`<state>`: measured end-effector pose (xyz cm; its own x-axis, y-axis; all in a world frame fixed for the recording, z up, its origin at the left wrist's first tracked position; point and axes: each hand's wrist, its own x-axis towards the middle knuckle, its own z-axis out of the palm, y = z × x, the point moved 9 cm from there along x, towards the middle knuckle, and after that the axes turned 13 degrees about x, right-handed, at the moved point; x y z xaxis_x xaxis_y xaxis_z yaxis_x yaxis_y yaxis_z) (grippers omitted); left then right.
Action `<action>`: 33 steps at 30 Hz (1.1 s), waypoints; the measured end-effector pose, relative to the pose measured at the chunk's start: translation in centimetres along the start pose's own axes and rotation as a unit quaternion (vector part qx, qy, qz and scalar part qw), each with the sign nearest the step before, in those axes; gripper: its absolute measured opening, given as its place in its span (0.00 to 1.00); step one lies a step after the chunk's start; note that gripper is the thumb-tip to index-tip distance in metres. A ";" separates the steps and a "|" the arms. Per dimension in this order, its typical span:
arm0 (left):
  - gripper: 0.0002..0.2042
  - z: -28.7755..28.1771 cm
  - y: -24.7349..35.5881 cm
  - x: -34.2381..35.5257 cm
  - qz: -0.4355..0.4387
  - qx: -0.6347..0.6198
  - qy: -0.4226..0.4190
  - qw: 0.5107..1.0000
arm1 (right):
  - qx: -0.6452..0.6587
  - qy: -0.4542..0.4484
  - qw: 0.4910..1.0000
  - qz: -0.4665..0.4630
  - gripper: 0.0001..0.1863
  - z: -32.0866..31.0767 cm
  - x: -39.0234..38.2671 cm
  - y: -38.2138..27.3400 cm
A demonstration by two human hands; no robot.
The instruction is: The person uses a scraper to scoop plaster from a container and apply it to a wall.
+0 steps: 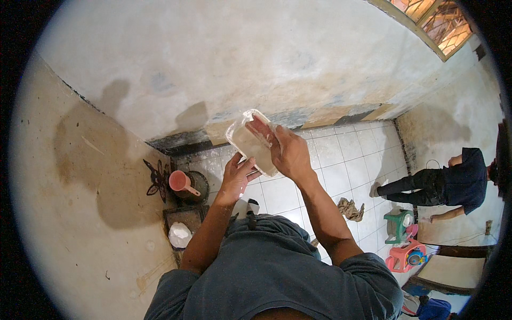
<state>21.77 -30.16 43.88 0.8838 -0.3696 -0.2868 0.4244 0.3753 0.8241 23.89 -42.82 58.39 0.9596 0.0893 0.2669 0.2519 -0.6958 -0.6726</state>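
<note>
In front of my chest my left hand (238, 178) holds up a shallow, clear rectangular plastic tub (248, 143), gripping its near left side. White paste is smeared along the tub's rim. My right hand (290, 153) is closed round a reddish-brown flat scraper (260, 129), whose blade lies over the inside of the tub. White smears also mark the scraper and my left fingers. How much the tub contains is hard to make out.
The patchy wall (213, 58) rises ahead, above white floor tiles (341, 160). A pink dipper (180, 181) rests on a dark bucket at left, near a white bag (180, 234). A crumpled cloth (350, 209), a green stool (396, 226), a pink stool (400, 258) and another person (453, 178) are at right.
</note>
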 end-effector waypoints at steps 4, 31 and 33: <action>0.27 -0.3 -0.3 -0.3 0.001 0.026 -0.008 1.000 | -0.032 0.018 0.999 -0.009 0.11 -0.2 0.5 0.3; 0.26 -0.9 -0.4 -0.6 0.008 0.016 -0.006 1.000 | 0.150 0.026 0.988 0.017 0.12 -0.6 0.1 0.4; 0.25 -0.5 0.0 -0.7 0.009 0.004 -0.005 1.000 | 0.177 0.065 0.981 0.040 0.12 -1.0 0.2 2.0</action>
<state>21.20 -29.48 43.86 0.8889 -0.3721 -0.2673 0.4074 0.3751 0.8327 24.49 -44.92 57.75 0.9597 -0.0623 0.2739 0.2268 -0.4037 -0.8863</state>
